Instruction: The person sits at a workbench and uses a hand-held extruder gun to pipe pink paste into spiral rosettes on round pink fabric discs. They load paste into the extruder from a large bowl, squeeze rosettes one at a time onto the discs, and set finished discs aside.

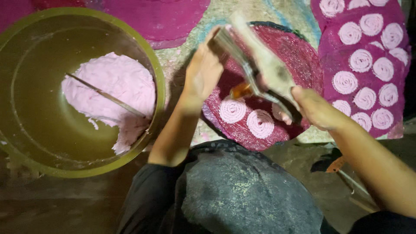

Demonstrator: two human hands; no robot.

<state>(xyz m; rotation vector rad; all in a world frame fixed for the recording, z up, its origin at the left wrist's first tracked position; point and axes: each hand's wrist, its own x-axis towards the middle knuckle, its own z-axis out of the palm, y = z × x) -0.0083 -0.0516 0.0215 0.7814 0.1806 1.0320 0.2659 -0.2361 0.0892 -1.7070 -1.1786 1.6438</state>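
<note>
Both hands grip a long metal and wood press tool [260, 65] held slanted over a round dark red mat [299, 52]. My left hand [203, 71] holds the tool's upper handle end. My right hand [316, 108] grips its lower end near the mat's front edge. Three pink coiled spirals of dough [260, 123] lie on the mat under the tool. A small orange part [241, 90] shows under the tool.
A big olive-green bowl [156, 78] at the left holds pink dough [110, 89] with a thin stick [108, 96] across it. A magenta mat [323, 65] with several pink spirals lies at the right. More magenta mats lie at the top. My dark-clad knee [242, 190] fills the bottom.
</note>
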